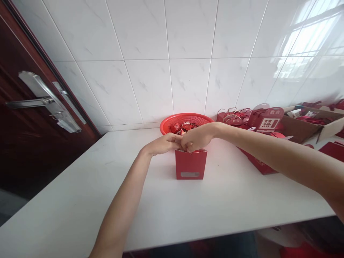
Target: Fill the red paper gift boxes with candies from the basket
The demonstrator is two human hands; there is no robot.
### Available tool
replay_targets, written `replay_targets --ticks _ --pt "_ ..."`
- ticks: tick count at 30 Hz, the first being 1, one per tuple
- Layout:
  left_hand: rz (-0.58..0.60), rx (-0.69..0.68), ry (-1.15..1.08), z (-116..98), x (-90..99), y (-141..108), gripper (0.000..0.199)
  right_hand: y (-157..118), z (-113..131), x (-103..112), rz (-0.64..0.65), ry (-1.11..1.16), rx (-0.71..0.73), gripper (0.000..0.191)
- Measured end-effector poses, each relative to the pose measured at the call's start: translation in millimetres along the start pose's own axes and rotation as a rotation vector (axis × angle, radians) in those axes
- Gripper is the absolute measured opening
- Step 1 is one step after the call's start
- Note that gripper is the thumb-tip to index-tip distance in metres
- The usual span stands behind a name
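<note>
A red paper gift box [191, 166] with a small clear window low on its front stands upright on the white table. Red-wrapped sweets show at its open top. My right hand [198, 137] is over the opening, fingers curled in; what they hold, if anything, is hidden. From the left, my left hand [167, 142] meets it at the box's rim, its fingers drawn together and the tips partly covered by the right hand. Just behind both hands is a red plastic basket [166, 123] holding more wrapped sweets [175, 127].
Several red gift boxes [268, 120] with handles and printed characters crowd the table's right side. Beyond them sits an open cardboard box [298, 130] with red items inside. White tiled wall [147, 82] closes off the back; a dark red door [24, 143] with a metal handle is at left.
</note>
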State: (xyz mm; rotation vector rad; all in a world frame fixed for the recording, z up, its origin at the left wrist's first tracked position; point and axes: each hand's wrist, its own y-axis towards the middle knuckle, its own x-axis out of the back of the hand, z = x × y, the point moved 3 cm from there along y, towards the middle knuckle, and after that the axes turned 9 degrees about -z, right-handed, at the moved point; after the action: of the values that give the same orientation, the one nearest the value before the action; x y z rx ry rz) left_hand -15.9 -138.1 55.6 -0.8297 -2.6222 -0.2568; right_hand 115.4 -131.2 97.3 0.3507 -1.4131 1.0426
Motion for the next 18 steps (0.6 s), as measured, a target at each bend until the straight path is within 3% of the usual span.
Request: replay_targets --ticks 9,15,18 --pt "0.036 0.011 0.019 0 -0.7 0 0.027 17 -1 -5 0.228 0.13 -0.149 0.025" --pt "0.055 -0.004 -0.013 1 -1.0 1 0.036 30 -12 -14 0.212 0.319 -0.311 0.018" --pt "0.052 -0.007 -0.004 4 0.3 2 0.039 40 -18 -12 0.042 0.28 -0.307 0.018"
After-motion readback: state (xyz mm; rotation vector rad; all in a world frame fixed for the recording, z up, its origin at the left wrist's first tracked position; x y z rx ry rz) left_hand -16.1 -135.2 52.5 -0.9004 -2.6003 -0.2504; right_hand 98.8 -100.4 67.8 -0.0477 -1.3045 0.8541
